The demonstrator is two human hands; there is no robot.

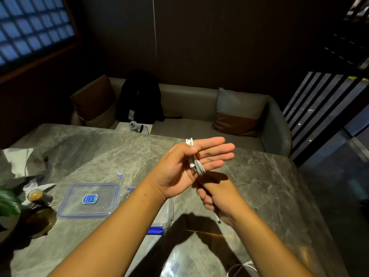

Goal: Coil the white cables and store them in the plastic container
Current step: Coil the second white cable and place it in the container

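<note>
Item log, nearest first. At the near edge of the table (269, 176) I count one loose white cable (238, 268), cut off by the frame. Hands, two, both held above the table. The right hand (217, 198) has its fingers curled around the tail of the coiled white cable (198, 167), and one plug end pokes out beside the wrist. The left hand (179, 168) is palm up with four fingers straight, its thumb folded down to pin that coil against the palm. Cables in all: two. There is one plastic container (168, 208), clear, mostly hidden under the left forearm, with one blue clip (155, 230) showing on its near side. Just left of it one lid (89, 200) lies flat, bearing one blue label. By the table's left edge I list one glass of dark drink (37, 195), one dark saucer (41, 222), one green leaf (8, 200) and some crumpled paper (38, 185). Beyond the far edge stands one sofa (189, 100). It carries one black backpack (139, 96), one white box (135, 126) and one brown cushion (93, 96) at its left end. I cannot tell how many cushions are at the right end.
</note>
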